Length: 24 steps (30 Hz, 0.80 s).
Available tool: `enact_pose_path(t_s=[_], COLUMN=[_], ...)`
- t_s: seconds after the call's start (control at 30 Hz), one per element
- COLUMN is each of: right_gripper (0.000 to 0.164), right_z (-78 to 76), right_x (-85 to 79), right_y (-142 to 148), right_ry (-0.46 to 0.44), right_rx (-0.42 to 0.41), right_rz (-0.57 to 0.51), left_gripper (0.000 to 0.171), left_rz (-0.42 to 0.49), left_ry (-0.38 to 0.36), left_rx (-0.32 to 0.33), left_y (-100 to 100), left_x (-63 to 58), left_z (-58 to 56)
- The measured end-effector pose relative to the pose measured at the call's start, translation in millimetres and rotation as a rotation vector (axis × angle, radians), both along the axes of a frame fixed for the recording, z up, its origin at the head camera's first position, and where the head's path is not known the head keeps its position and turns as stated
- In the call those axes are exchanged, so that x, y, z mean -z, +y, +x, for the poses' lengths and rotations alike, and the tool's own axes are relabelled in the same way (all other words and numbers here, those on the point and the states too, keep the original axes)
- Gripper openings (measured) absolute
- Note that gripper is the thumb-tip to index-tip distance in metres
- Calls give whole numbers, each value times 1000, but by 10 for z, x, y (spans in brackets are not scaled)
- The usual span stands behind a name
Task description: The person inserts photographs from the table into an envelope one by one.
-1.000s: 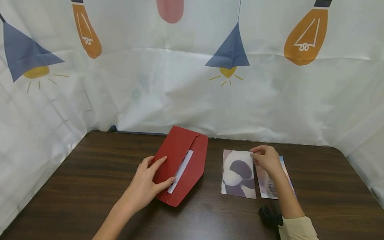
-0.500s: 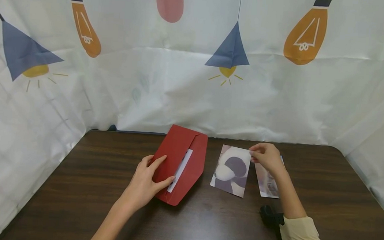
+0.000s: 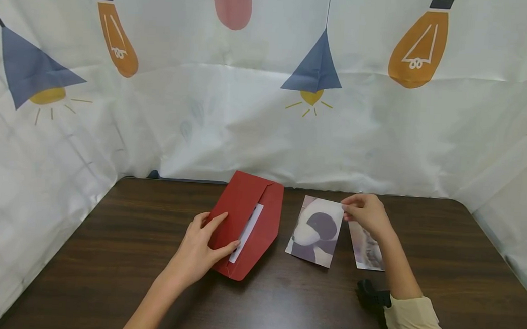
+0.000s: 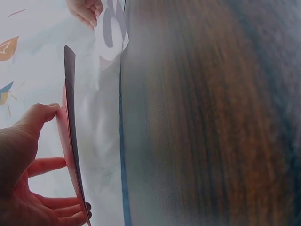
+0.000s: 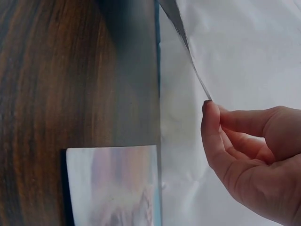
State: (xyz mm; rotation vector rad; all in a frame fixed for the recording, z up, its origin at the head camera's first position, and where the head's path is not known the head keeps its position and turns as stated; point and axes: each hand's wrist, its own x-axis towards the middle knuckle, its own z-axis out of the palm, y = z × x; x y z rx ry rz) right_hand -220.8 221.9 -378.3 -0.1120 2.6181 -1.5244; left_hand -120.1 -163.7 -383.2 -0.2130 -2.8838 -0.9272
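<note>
A red envelope (image 3: 239, 198) tilts up at the table's left-centre, its flap side facing right. My left hand (image 3: 196, 253) holds it by its lower left part, thumb over the opening. A white paper (image 3: 248, 231) shows inside that opening. In the left wrist view the envelope (image 4: 70, 136) is seen nearly edge-on between the thumb and fingers. My right hand (image 3: 368, 216) pinches the upper right corner of a photo card (image 3: 318, 228) with a black-and-white plush-like figure. The right wrist view shows this card raised on edge from thumb and fingertip.
A second photo card (image 3: 365, 249) in pale pink and blue lies on the table under my right forearm, partly hidden by it. The dark wooden table (image 3: 117, 256) ends at a white curtain (image 3: 211, 126) printed with lamps. A black strap device (image 3: 373, 293) sits at the right wrist.
My right hand has lifted the plush-figure card and shifted it left, away from the second card, and it now tilts. The left hand and envelope stay nearly in place.
</note>
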Motion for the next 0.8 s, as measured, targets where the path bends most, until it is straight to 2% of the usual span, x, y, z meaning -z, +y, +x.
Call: enact_pose_path(t_s=[0.8], right_gripper=[34], right_z=[97], right_x=[-199], right_y=[-7], right_ry=[-23], right_rx=[-35], right_rz=[-64], left_gripper=[67], left_rz=[-3], left_ry=[1], left_rx=[-2], left_y=[-31], left_x=[7], left_z=[-14])
